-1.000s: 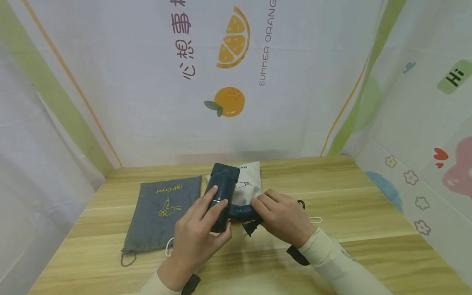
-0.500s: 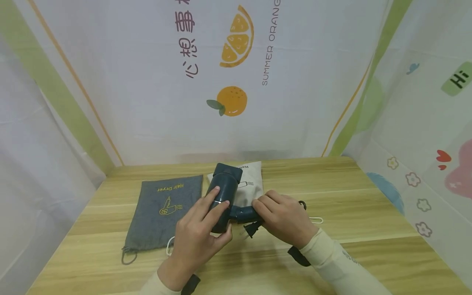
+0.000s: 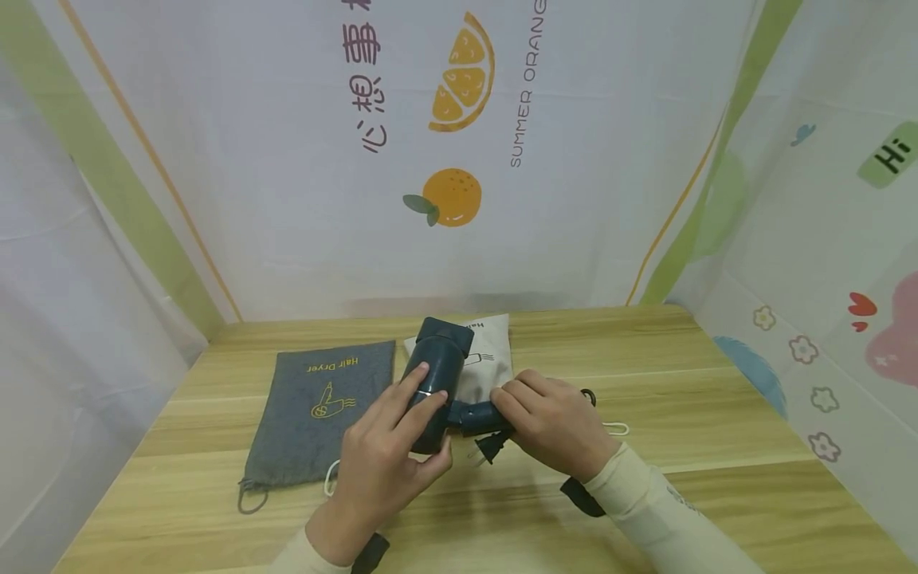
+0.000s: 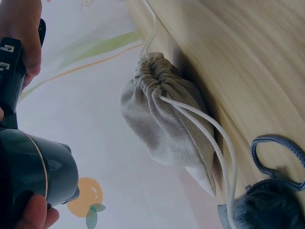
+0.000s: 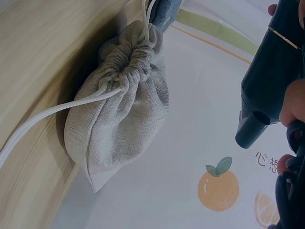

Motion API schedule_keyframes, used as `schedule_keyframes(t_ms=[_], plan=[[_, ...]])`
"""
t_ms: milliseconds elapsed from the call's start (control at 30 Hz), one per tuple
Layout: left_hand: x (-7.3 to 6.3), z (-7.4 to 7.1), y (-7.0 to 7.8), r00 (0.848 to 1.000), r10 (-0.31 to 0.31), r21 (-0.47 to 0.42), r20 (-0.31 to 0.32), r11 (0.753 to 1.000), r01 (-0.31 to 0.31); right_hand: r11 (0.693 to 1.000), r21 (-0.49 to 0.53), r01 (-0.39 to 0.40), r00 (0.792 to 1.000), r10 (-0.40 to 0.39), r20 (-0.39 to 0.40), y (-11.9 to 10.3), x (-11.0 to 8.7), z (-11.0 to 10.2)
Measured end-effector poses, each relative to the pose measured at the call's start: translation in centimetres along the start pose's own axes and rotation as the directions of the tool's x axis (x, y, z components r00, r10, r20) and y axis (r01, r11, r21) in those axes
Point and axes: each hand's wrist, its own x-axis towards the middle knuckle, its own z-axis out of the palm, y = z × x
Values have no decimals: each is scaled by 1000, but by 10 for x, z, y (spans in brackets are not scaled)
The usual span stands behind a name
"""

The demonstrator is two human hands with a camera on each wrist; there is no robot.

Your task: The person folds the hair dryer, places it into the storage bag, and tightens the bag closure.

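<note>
A dark blue hair dryer (image 3: 439, 359) is held up above the table by both hands. My left hand (image 3: 383, 446) grips its barrel, fingers along the top and thumb underneath. Around the folding handle (image 3: 476, 417), my right hand (image 3: 548, 422) is curled, with the black plug (image 3: 489, 448) poking out below its fingers. The cord (image 5: 288, 191) shows bunched at that hand in the right wrist view. Behind the dryer lies a beige drawstring bag (image 3: 495, 351), partly covered by it; the wrist views show this bag (image 4: 162, 124) bulging and gathered at the neck.
A flat grey drawstring bag (image 3: 308, 430) printed "Hair Dryer" lies on the wooden table (image 3: 717, 430) to the left. White drawstring loops (image 3: 617, 429) from the beige bag stick out beyond the hands. A printed white curtain (image 3: 574, 215) hangs behind the table's far edge.
The head view has shifted slightly. Both hands keep the same grip on the hair dryer, which stays almost still.
</note>
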Motion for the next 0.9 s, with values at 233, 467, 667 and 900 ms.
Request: schedule_keyframes(t_ms=[233, 467, 667, 900], plan=[[1, 1, 1, 1000, 4, 0, -6, 1000, -4, 1000, 11, 1, 1000, -1, -13, 1, -2, 1], [1, 1, 1, 1000, 5, -6, -4, 1000, -5, 1000, 20, 4, 1000, -3, -18, 2, -3, 1], [1, 1, 1, 1000, 7, -12, -3, 1000, -7, 999, 32, 7, 1000, -7, -22, 2, -2, 2], [2, 0, 1, 1000, 10, -16, 1, 1000, -10, 999, 40, 5, 1000, -4, -25, 2, -2, 2]])
